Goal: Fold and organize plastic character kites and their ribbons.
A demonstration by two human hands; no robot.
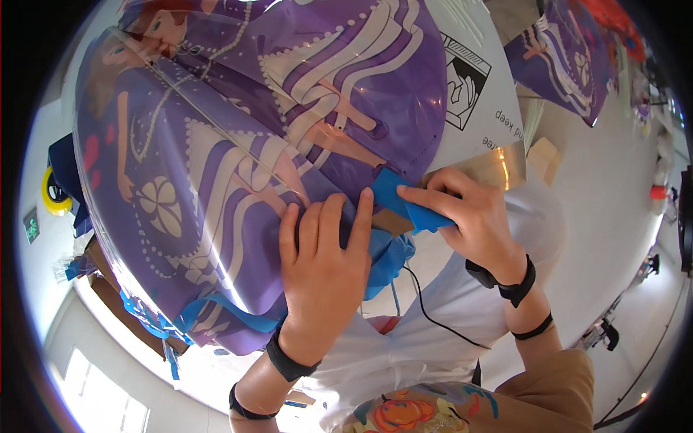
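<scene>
Blue strip (390,189), pinched by the right hand (473,216), seems mid-alignment; the left hand (321,270) lies spread on purple printed film (231,162), likely needing steadying next.

Two bare hands were in view, one left hand (325,274) and one right hand (476,220), with at least four black bands (289,359), no fewer than two per arm. At least one large purple printed sheet (253,166) bore two big printed figures (137,130), while one smaller purple printed piece (567,61) lay apart; whether the blue material (390,190) at the right fingers made one piece or two could not be told. There were also one yellow ring (47,190), one green sign (31,225) and one thin black cable (421,294).
</scene>
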